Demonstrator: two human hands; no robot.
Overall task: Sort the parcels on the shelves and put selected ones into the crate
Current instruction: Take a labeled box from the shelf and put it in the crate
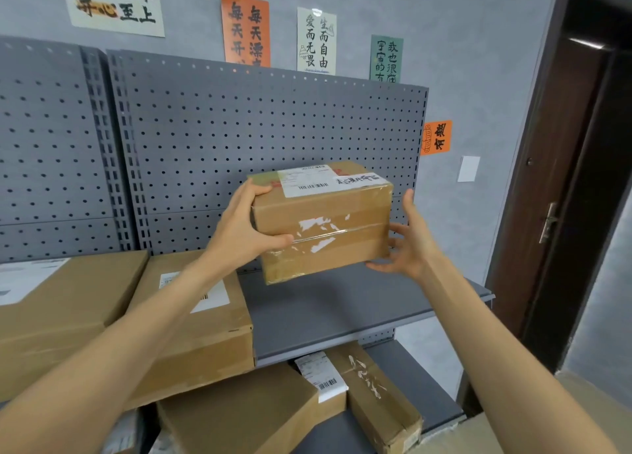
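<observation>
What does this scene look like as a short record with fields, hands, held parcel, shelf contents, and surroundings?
left hand: left hand grips the left end of the held parcel, thumb on top
right hand: right hand has spread fingers at the parcel's right end
held parcel: taped brown box with a white label on top, lifted above the upper shelf
upper shelf: two large flat boxes at left
lower shelf: more parcels
surroundings: grey pegboard, posters, dark door
crate: not visible

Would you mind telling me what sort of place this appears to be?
Probably a small parcel storeroom or pickup point: grey pegboard shelving, labelled cardboard parcels stacked on it, and both hands lifting a taped box.
</observation>
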